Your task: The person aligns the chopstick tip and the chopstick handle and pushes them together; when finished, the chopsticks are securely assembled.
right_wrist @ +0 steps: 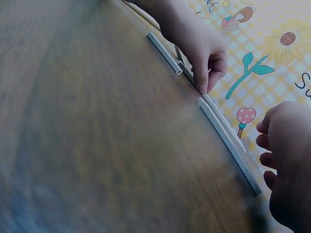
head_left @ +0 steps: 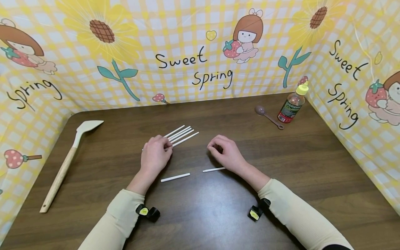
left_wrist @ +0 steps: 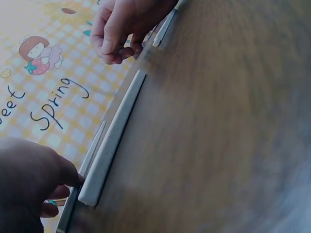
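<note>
Several thin white sticks lie side by side at the middle of the table, slanting up to the right. Over their near ends is my left hand, thumb and forefinger pinching a stick; its palm hides part of the bundle. Closer to me lies a short white stick. To its right is another white stick, narrower at its left tip and partly covered by my right wrist. My right hand hovers with fingers loosely curled and nothing visible in them; the right wrist view also shows this right hand holding nothing.
A spatula with a white head and wooden handle lies at the left. At the back right stand a bottle with a yellow cap and, beside it, a purplish spoon. A patterned yellow cloth walls the table's back and sides.
</note>
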`<state>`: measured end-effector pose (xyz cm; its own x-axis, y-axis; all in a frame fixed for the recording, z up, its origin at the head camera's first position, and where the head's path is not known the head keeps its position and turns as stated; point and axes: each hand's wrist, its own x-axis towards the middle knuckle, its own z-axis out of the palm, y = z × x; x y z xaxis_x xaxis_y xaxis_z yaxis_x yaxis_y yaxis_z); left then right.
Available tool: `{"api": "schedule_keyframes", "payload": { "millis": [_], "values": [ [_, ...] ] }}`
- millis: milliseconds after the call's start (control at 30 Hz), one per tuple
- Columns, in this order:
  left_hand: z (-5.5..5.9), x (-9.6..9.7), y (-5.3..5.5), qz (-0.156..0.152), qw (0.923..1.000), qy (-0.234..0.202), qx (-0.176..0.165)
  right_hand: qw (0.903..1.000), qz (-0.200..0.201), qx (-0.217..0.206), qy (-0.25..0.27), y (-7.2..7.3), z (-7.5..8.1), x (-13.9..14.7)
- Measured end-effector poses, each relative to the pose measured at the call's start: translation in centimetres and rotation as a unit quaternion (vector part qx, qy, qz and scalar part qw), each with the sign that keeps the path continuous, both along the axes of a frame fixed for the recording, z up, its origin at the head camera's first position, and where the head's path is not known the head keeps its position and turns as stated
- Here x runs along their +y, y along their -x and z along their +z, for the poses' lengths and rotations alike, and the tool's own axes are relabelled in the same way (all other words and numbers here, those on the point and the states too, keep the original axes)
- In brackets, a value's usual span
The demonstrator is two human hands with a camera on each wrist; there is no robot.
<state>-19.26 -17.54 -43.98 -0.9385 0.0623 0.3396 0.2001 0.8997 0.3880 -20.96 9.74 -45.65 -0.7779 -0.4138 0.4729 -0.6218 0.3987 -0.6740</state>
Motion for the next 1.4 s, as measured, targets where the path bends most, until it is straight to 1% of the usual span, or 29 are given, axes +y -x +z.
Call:
{"api": "schedule_keyframes", "payload": {
  "millis": [167, 300, 333, 400, 467, 500, 533, 600, 700, 767, 833, 933, 1000, 1067, 1133, 1233, 1300, 1400],
  "values": [
    [0.0, -0.1, 0.0, 0.016, 0.9998, -0.015, 0.002, 1.0, -0.001, -0.006, -0.004, -0.1, 0.0, 0.0],
    [0.0, -0.1, 0.0, 0.018, 0.9994, -0.027, 0.009, 0.9999, -0.003, -0.013, -0.012, -0.2, 0.1, 0.0],
    [0.0, -0.1, 0.1, 0.013, 0.9993, -0.032, 0.011, 0.9998, -0.002, -0.016, -0.015, -0.2, 0.1, 0.0],
    [0.0, 0.0, 0.1, -0.009, 0.9988, -0.046, 0.013, 0.9994, 0.0, -0.026, -0.024, -0.2, 0.1, 0.0],
    [0.0, 0.1, 0.2, -0.046, 0.9969, -0.063, 0.009, 0.9986, 0.006, -0.043, -0.031, -0.2, 0.2, 0.0],
    [0.0, 0.1, 0.2, -0.071, 0.995, -0.07, 0.007, 0.9979, 0.01, -0.054, -0.035, -0.2, 0.3, 0.1],
    [0.0, 0.2, 0.2, -0.1, 0.992, -0.076, 0.003, 0.997, 0.014, -0.066, -0.039, -0.2, 0.3, 0.1],
    [-0.2, 0.3, 0.2, -0.162, 0.9822, -0.093, -0.015, 0.9944, 0.023, -0.091, -0.048, -0.1, 0.5, 0.3],
    [-0.4, 0.4, 0.1, -0.242, 0.9615, -0.115, -0.06, 0.9899, 0.046, -0.119, -0.064, 0.1, 0.7, 0.7],
    [-0.4, 0.4, 0.1, -0.278, 0.9477, -0.123, -0.096, 0.9869, 0.062, -0.129, -0.074, 0.3, 0.8, 0.9],
    [-0.2, 0.3, 0.0, -0.298, 0.9382, -0.121, -0.128, 0.9844, 0.081, -0.134, -0.08, 0.4, 0.8, 1.1],
    [-0.1, -0.2, 0.0, -0.318, 0.9268, -0.112, -0.166, 0.9801, 0.108, -0.14, -0.09, 0.7, 0.8, 1.4],
    [0.0, -0.4, 0.0, -0.327, 0.9196, -0.11, -0.187, 0.9771, 0.128, -0.14, -0.096, 0.8, 0.8, 1.6],
    [0.0, -0.6, 0.1, -0.338, 0.913, -0.108, -0.202, 0.9744, 0.147, -0.138, -0.099, 0.9, 0.7, 1.7],
    [0.0, -0.7, 0.1, -0.352, 0.9069, -0.107, -0.206, 0.9719, 0.164, -0.135, -0.1, 1.0, 0.7, 1.7],
    [0.0, -0.7, 0.3, -0.373, 0.9, -0.101, -0.201, 0.9681, 0.185, -0.136, -0.1, 1.1, 0.8, 1.8],
    [0.1, -0.7, 0.3, -0.387, 0.8957, -0.095, -0.198, 0.9661, 0.194, -0.135, -0.105, 1.1, 0.8, 1.8],
    [0.1, -0.7, 0.3, -0.399, 0.8906, -0.088, -0.2, 0.9636, 0.201, -0.132, -0.117, 1.0, 0.9, 1.9]
  ]
}}
